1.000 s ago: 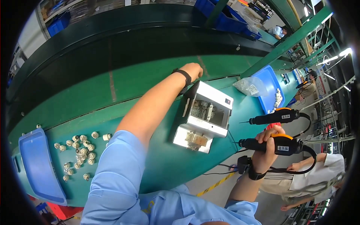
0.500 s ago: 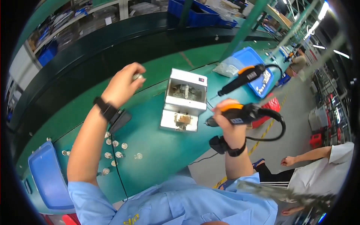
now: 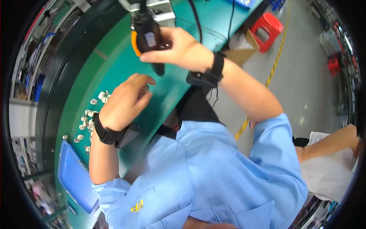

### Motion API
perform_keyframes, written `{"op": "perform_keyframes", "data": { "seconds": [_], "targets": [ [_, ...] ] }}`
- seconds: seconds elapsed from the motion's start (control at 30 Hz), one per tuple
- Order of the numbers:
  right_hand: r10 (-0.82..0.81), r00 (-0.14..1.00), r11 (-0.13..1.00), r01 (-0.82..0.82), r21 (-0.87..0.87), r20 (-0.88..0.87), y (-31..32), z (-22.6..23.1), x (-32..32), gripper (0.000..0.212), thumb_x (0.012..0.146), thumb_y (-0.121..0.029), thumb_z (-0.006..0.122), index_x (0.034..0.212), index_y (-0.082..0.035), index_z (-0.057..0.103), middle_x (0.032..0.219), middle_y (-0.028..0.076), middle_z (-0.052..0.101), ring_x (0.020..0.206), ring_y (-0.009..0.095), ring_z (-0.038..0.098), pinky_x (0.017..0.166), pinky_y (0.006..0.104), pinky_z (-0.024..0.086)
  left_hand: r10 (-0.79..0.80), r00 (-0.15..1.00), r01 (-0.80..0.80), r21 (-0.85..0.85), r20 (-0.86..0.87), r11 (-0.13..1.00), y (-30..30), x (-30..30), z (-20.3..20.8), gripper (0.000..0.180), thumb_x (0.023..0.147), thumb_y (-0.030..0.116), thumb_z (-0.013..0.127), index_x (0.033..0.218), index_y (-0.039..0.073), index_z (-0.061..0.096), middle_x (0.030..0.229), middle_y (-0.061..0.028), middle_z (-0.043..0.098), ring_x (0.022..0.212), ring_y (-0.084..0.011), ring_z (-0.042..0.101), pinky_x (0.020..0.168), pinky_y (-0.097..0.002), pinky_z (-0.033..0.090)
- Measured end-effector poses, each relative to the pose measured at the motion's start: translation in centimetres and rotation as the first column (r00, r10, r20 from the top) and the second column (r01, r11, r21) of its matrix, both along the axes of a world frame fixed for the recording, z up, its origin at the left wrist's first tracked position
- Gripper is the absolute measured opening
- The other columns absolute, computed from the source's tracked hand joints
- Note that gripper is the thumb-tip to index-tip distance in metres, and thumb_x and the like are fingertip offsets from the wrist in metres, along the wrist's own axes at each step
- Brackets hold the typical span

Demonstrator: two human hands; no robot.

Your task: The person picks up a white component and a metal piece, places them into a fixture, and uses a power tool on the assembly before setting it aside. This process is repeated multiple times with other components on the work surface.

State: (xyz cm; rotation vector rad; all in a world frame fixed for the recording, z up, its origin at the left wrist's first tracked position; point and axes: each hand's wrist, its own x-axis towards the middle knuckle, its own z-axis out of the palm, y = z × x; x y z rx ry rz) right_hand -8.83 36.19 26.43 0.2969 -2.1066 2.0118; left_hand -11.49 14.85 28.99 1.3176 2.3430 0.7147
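Observation:
My right hand [image 3: 183, 49] is wrapped round a black and orange electric screwdriver [image 3: 146, 36], whose dark nose points down at the bench. Just below that nose, my left hand [image 3: 126, 97] is curled, thumb and fingers pinching a small whitish metal part [image 3: 147, 88] that the fingers mostly hide. Several small white and metal parts [image 3: 93, 102] stand on the green bench [image 3: 167, 91] beside and behind my left wrist. Beyond the screwdriver, a silver screw feeder [image 3: 164, 11] is partly cut off by the top of the view.
A blue tray [image 3: 76, 175] lies at the left end of the bench. To the right are a cardboard box [image 3: 242, 51] and a red stool [image 3: 268, 28] on the grey floor. Another person's arm [image 3: 331, 145] shows at far right. Dark cables hang near the screwdriver.
The view has turned and shifted. My right hand has brought the screwdriver from beside the screw feeder to just above my left hand, its nose now pointing down. My left hand still pinches its part.

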Motion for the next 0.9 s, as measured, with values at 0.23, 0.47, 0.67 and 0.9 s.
{"op": "perform_keyframes", "data": {
  "seconds": [0.23, 0.47, 0.67, 0.9],
  "targets": [
    [0.036, 0.993, 0.920, -0.076, 0.385, 0.109, 0.9, -1.0, 1.1, 0.060, 0.081, -0.042, 0.073, 0.122, 0.000, 0.059, 0.114, 0.013, 0.063, 0.107, 0.019, 0.059, 0.093, 0.0296, 0.045, -0.055, 0.998, 0.049, -0.131, -0.044, 0.990, 1.3, 1.0, -4.6, 0.024, 0.083, 0.003, 0.061, 0.106, 0.004, 0.058, 0.092, -0.0141, 0.059, 0.081, -0.0296, 0.061, 0.073, -0.0375, 0.049],
    [0.495, 0.793, 0.804, -0.573, 0.158, 0.354, 7.7, -6.6, 6.1, 0.071, 0.080, -0.049, 0.072, 0.127, 0.002, 0.055, 0.123, 0.017, 0.060, 0.111, 0.024, 0.060, 0.094, 0.0321, 0.046, 0.125, 0.990, -0.130, -0.078, -0.073, 0.988, 1.7, 2.0, -8.2, 0.025, 0.084, 0.003, 0.062, 0.108, 0.003, 0.058, 0.093, -0.0131, 0.059, 0.079, -0.0260, 0.062, 0.071, -0.0347, 0.049],
    [0.388, 0.567, 0.747, -0.655, 0.113, 0.726, 15.8, -18.1, 11.5, 0.072, 0.076, -0.046, 0.074, 0.126, 0.003, 0.055, 0.119, 0.019, 0.062, 0.100, 0.026, 0.065, 0.086, 0.0347, 0.051, 0.367, 0.929, -0.370, -0.178, -0.052, 0.912, 2.5, 2.7, -10.9, 0.026, 0.084, 0.002, 0.062, 0.110, 0.003, 0.058, 0.092, -0.0111, 0.059, 0.078, -0.0208, 0.060, 0.068, -0.0307, 0.049],
    [-0.185, 0.702, 0.730, -0.371, 0.574, 0.688, 24.4, -32.8, 9.2, 0.072, 0.078, -0.037, 0.070, 0.136, -0.002, 0.045, 0.113, 0.020, 0.063, 0.106, 0.034, 0.060, 0.088, 0.0410, 0.049, 0.456, 0.874, -0.483, -0.194, -0.167, 0.854, 4.8, 4.0, -12.4, 0.021, 0.080, -0.002, 0.061, 0.100, 0.003, 0.058, 0.095, -0.0110, 0.056, 0.080, -0.0223, 0.053, 0.069, -0.0304, 0.046]
  ]
}}
